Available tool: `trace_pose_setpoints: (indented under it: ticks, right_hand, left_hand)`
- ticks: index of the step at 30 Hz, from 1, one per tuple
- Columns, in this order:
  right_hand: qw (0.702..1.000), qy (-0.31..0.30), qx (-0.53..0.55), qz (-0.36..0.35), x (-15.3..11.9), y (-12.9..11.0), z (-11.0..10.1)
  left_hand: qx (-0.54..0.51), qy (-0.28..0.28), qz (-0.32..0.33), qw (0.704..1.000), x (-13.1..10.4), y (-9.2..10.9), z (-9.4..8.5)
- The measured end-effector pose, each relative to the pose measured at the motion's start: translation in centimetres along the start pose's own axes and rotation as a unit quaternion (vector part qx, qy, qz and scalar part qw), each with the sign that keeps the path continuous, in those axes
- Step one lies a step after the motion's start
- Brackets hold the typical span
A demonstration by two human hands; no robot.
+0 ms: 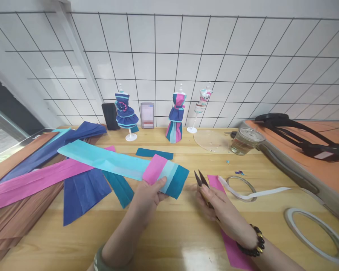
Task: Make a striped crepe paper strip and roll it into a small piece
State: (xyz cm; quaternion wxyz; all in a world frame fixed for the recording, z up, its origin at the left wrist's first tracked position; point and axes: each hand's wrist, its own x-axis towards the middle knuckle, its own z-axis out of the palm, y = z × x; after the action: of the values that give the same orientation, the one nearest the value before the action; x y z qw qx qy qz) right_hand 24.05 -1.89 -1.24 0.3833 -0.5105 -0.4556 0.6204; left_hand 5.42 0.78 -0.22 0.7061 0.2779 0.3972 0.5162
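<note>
My left hand point(149, 194) pinches a banded strip point(157, 170) of crepe-like paper, with pink, pale aqua and teal sections, between thumb and fingers. A long light-blue strip point(113, 158) runs from behind the banded piece toward the left; whether the two are joined I cannot tell. To the right, my right hand point(214, 203) is wrapped round a small pair of thread snips point(202, 180), their dark blades parted and pointing up and left. Under my right wrist a pink strip point(228, 246) lies on the table. The snips and the banded piece are apart.
Three dressed mini mannequins point(175, 114) stand along the tiled wall, with a phone point(147, 115) between them. Blue, brown and pink strips point(84, 195) pile at the left. Tape rolls point(318, 231), a white ribbon point(267, 192) and a glass of liquid point(244, 145) sit at the right.
</note>
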Motion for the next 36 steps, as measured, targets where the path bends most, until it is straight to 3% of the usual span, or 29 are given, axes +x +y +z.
trace_pose_setpoints:
  ticks: [7,11,15,24,36]
  right_hand:
    - [0.996,0.083,0.018,-0.039,-0.2,0.3,1.2]
    - [0.994,0.085,0.062,-0.036,-0.2,0.4,1.1]
    - [0.995,0.081,0.049,-0.037,0.1,0.5,0.3]
    - [0.978,0.104,-0.151,-0.097,0.0,-0.8,-1.1]
    - [0.997,0.05,0.05,-0.035,0.1,-0.6,-1.4]
  left_hand:
    - [-0.026,-0.049,-0.016,0.998,-0.7,-2.7,2.0]
    - [-0.035,-0.056,-0.021,0.998,-0.8,-3.2,2.3]
    - [-0.005,-0.071,-0.034,0.997,-0.6,-2.4,1.6]
    - [0.135,-0.1,-0.032,0.985,0.3,-1.1,-0.7]
    - [0.171,-0.123,-0.012,0.977,0.3,-0.3,-1.0]
